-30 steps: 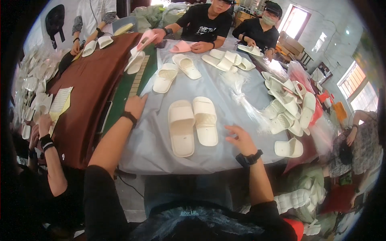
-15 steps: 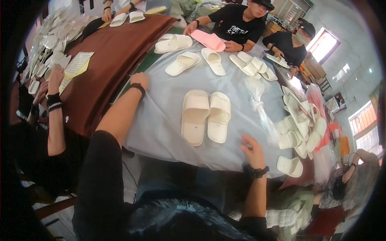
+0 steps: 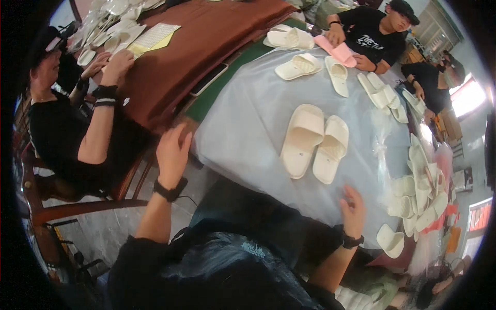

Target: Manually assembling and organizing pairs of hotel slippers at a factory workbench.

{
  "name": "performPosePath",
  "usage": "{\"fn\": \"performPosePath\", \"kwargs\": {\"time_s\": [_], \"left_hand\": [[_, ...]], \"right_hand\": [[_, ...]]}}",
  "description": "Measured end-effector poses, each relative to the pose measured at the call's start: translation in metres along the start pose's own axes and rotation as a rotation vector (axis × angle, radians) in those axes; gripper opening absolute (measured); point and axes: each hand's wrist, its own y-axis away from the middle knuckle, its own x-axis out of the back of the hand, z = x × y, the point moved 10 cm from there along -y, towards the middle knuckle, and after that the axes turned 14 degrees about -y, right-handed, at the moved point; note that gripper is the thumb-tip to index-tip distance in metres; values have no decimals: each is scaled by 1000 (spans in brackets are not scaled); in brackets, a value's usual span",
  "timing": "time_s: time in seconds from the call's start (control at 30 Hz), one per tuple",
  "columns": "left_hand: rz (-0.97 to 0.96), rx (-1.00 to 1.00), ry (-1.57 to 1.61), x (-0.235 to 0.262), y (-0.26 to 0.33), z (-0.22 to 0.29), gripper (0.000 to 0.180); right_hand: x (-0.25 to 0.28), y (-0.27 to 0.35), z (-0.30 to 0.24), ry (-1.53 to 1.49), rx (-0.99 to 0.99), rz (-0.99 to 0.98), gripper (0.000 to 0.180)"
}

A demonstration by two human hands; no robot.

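The slippers, a cream pair, lie side by side on the grey table cover, at about twelve o'clock from my body and between my two hands. I judge them light, soft foam, bendy and not fragile; the broad strap over the toe looks the best place to grip. My left hand hovers off the table's edge at ten o'clock, fingers loosely spread, holding nothing. My right hand rests at two o'clock, fingers apart, probably touching the cover.

Long table under pale sheet, brown cloth, wooden chair, bright windows at right
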Motion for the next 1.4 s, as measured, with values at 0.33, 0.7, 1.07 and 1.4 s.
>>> {"fn": "performPosePath", "kwargs": {"time_s": [0.33,0.7,1.07,1.4], "left_hand": [[-451,579,926,-121,84,-53,21],[-281,478,992,-102,81,-89,12],[-384,644,960,-92,79,-160,31],[-579,372,1135,-117,69,-69,27]], "right_hand": [[-54,18,-46,20,128,-152,43],[-66,25,-45,18,109,-159,39],[-74,24,-45,223,307,-21,36],[-73,51,-53,163,338,38,31]]}}
